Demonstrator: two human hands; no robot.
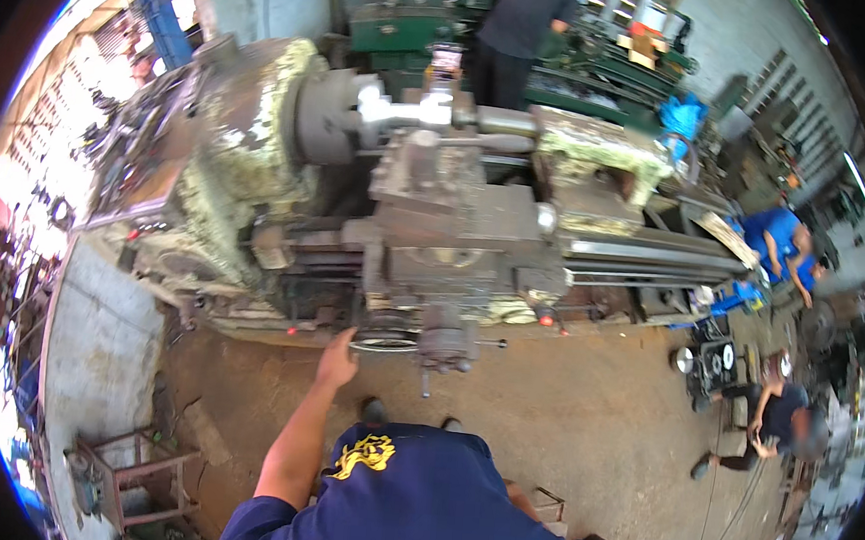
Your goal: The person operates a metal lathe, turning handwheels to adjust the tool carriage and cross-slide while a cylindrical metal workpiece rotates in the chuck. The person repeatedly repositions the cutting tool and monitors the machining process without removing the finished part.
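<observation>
My left hand (338, 361) reaches forward to the left rim of a handwheel (384, 347) on the front of a large metal lathe, its fingers closed at the rim. Right of that wheel, the carriage carries a knob with a small lever (444, 349). Above it sit the cross slide and tool post (421, 159). A bright metal workpiece (413, 114) stretches from the chuck (325, 115) on the left toward the tailstock (602, 146) on the right. Of my right arm only a sliver shows beside my dark blue shirt; the hand is out of sight.
Long bed rails (654, 253) run to the right. A person in dark clothes (525, 36) stands behind the lathe; another in blue (780, 244) bends at its right end. A third person (778, 420) sits on the right. At lower left stands a rusty metal frame (152, 476).
</observation>
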